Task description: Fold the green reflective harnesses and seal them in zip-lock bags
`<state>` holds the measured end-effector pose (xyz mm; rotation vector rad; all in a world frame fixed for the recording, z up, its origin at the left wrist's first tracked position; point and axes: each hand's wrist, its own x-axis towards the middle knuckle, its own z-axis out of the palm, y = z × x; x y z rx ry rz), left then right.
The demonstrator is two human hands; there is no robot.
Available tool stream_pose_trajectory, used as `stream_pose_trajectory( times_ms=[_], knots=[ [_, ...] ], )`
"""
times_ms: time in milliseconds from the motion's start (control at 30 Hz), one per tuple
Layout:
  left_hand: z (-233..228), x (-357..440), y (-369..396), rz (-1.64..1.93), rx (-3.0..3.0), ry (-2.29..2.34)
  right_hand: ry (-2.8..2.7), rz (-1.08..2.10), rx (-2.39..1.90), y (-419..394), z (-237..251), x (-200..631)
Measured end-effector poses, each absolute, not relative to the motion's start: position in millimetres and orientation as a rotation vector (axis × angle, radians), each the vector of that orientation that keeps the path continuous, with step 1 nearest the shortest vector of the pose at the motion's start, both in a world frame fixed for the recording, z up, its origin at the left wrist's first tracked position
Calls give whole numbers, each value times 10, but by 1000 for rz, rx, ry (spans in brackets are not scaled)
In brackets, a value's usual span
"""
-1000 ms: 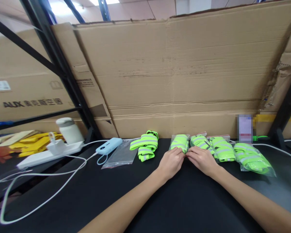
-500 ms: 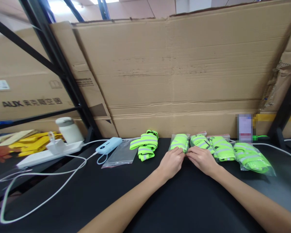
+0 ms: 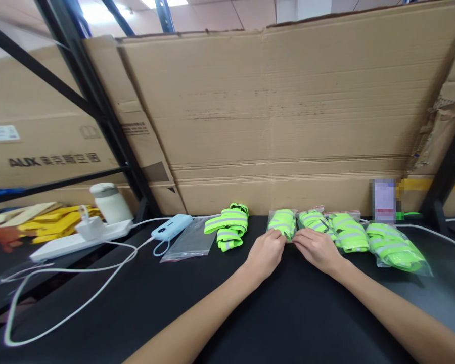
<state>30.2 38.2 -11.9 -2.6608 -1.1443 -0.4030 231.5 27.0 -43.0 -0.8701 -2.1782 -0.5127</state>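
White power strip: lies at the far left of the black tabletop, a white cable looping off it towards the near edge.
Pale blue power bank: just right of the strip, a cord attached.
Empty clear plastic bag: flat on the tabletop beside the power bank.
Loose neon-yellow reflective band: folded in a bundle with grey stripes, unbagged, near the cardboard wall.
Bagged neon-yellow reflective band: folded fluorescent strap with silvery stripes inside a clear bag, lying at the back of the tabletop, leftmost of a row of like packets.
Left hand: fingertips pinched on the bag's near edge.
Right hand: fingers closed on the same edge, touching the left hand.
Other bagged bands: lined up rightwards, touching one another.
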Motion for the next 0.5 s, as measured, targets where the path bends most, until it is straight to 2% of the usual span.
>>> stream_pose_trajectory(
  times_ms=[500],
  knots=[
    [-109, 315, 407, -425, -2699, -1061, -2206, -578, -922, 246, -394, 2288]
  ],
)
